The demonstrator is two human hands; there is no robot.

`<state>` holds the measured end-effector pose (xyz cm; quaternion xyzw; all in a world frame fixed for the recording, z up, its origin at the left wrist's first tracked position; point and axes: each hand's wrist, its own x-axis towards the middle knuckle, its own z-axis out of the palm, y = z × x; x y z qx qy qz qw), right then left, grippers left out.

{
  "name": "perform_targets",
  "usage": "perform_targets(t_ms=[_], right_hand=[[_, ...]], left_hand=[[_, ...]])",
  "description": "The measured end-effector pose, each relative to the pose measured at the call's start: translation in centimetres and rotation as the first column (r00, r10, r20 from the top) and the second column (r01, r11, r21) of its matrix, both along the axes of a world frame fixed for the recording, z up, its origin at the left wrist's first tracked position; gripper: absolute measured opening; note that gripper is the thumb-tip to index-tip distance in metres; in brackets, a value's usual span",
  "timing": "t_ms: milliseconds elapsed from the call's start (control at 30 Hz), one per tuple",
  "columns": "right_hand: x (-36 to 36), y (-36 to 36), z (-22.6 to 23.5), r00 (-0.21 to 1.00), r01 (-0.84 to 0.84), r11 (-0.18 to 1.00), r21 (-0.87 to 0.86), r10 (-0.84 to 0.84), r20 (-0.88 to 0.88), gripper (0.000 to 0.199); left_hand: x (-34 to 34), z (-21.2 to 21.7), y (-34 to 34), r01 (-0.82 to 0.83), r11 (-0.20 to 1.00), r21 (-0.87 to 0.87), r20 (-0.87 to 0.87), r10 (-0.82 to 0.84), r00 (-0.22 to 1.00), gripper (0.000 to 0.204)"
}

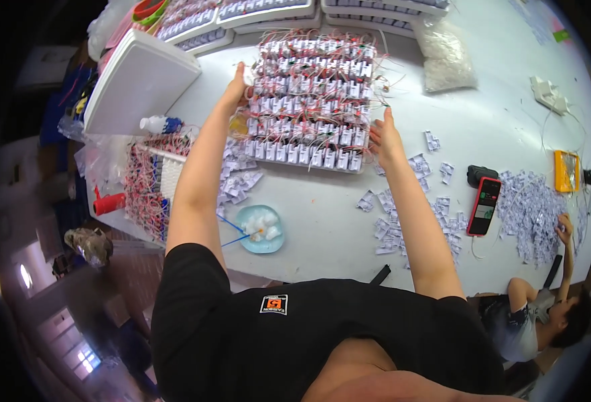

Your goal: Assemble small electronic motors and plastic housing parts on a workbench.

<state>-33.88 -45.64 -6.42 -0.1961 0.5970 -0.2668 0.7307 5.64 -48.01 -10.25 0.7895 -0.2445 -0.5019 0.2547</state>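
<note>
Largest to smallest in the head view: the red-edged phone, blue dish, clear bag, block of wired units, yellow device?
1. Block of wired units
2. Clear bag
3. Blue dish
4. Red-edged phone and yellow device: too alike to rank.

I made out, over my remote feed, one small square patch (273,305) in orange, black and white on the chest of the wearer's black shirt (376,315); it carried a large numeral with smaller lettering along its edge. On the red-edged phone (484,206), I saw a lit screen with green and white areas, its writing too small for me to read.
</note>
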Motion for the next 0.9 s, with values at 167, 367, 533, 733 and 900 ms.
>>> perform_targets(t_ms=[167,367,533,733,900], right_hand=[[0.5,-1.3,-1.9,0.996,-0.085,0.996,-0.005,0.085,0.042,0.102],[-2.4,-1.5,0.6,0.992,-0.005,0.998,-0.067,0.014,0.125,0.104],[-4.0,-1.1,3.2,0.986,-0.032,0.992,-0.126,0.052,0.157,0.083],[-5.5,1.4,-0.8,0.991,0.054,0.963,-0.265,-0.084,-0.104,0.062],[-5.4,4.9,1.3,0.960,0.237,0.925,-0.296,-0.271,-0.077,0.062]], left_hand=[[2.2,0.4,0.7,-0.085,0.990,0.108,-0.186,0.104,0.977,0.101],[-3.0,2.0,-0.1,-0.013,0.995,0.099,-0.323,0.044,0.945,0.110],[-6.5,2.4,0.0,-0.006,0.999,0.042,-0.419,0.023,0.907,0.111],[-12.2,7.6,1.5,-0.001,1.000,-0.012,-0.461,-0.005,0.888,0.097],[-14.4,11.5,3.7,-0.055,0.997,-0.062,-0.446,0.021,0.895,0.091]])
